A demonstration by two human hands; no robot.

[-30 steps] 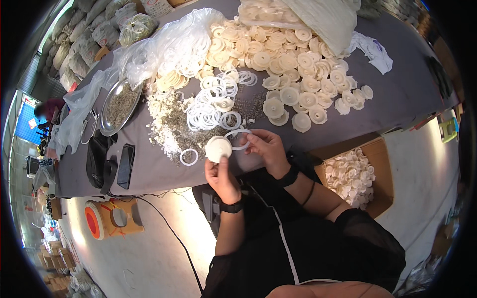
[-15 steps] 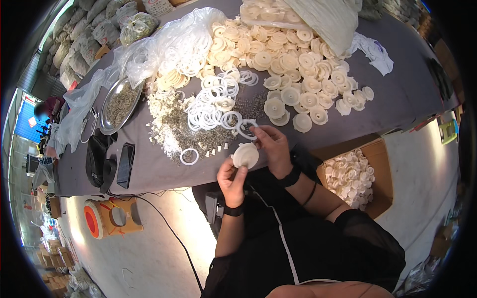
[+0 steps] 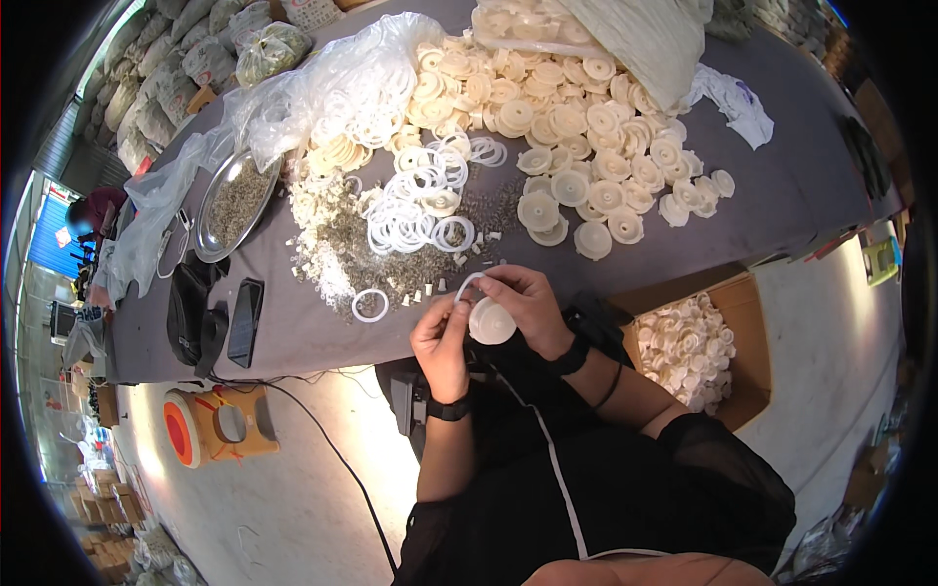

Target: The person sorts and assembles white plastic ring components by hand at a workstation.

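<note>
Close to the table's front edge, my left hand [image 3: 442,350] is closed, with thumb and fingertips at the left edge of a round, off-white plastic cap [image 3: 491,322]. My right hand [image 3: 528,305] pinches a thin white ring [image 3: 470,283], whose visible arc rises above the cap and reaches my left fingertips. Fingers hide the rest of the ring and part of the cap's rim. Just beyond my hands lies a heap of white rings [image 3: 405,220] among small clear and white parts [image 3: 337,230]. A single ring [image 3: 370,306] lies apart on the cloth.
A large pile of similar cream caps [image 3: 596,146] covers the far table beside plastic bags [image 3: 635,39]. At left are an oval metal tray [image 3: 203,230] of small parts, a black pouch [image 3: 186,313] and a phone [image 3: 245,322]. A cardboard box [image 3: 752,342] of white pieces stands right, below the table.
My right hand has brought the ring down and left, from the ring heap to the cap. The cap has turned and shifted slightly right, and both hands now meet around it.
</note>
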